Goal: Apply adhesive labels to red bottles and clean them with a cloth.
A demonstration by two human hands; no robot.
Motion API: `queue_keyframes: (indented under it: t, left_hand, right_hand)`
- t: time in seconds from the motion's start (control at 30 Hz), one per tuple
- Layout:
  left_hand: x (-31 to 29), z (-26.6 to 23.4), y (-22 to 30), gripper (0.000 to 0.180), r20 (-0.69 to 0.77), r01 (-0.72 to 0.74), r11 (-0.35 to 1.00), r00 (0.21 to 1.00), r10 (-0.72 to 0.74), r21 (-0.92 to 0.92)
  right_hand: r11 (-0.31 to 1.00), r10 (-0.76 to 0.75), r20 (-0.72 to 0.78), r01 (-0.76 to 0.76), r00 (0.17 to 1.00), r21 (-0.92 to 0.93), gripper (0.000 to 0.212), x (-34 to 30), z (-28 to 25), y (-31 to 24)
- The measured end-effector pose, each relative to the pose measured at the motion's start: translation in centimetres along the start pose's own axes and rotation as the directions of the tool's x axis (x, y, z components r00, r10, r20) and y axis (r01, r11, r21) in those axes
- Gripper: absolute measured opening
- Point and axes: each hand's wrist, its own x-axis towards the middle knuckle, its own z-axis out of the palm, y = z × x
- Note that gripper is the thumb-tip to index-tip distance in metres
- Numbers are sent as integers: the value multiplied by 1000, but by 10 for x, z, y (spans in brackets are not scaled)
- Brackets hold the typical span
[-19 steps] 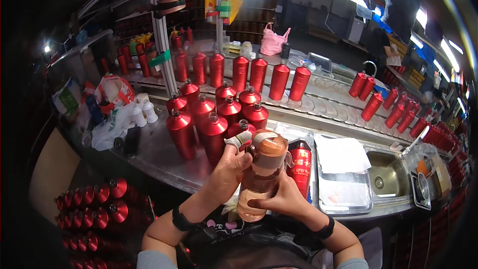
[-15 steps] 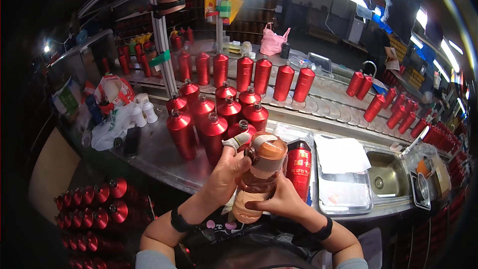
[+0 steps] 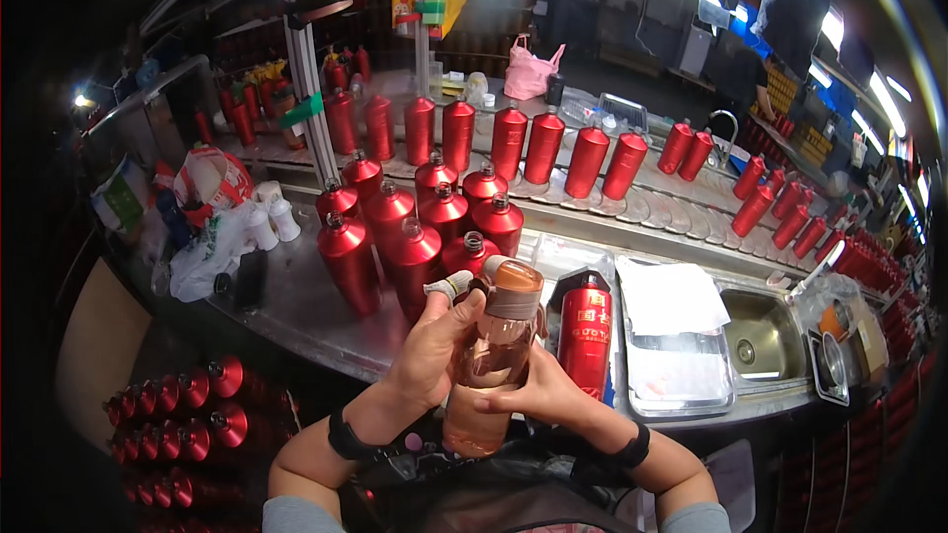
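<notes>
1. Left hand [image 3: 420, 355] grips the drink bottle [image 3: 492, 360] near its cap [image 3: 517, 274].
2. Right hand [image 3: 549, 390] is wrapped around its body.
3. The drink bottle is held, tilted, near the table [image 3: 281, 321], left of a red bottle [image 3: 586, 336].

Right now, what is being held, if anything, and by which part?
A tall, see-through, pinkish drinking bottle with an orange-brown lid: the left hand grips it near the lid, the right hand around its body.
</notes>
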Motion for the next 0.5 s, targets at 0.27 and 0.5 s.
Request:
queue_keyframes:
  t: [0.27, 0.5]
  left_hand:
    - [0, -5, -5, 40, -66, -8, 1000, 998, 6, -27]
    - [0, -9, -12, 46, -92, -10, 1000, 996, 12, 17]
  right_hand:
    - [991, 37, 35, -41, 999, 128, 92, 2, 8, 1]
    - [993, 74, 9, -75, 997, 86, 92, -1, 8, 6]
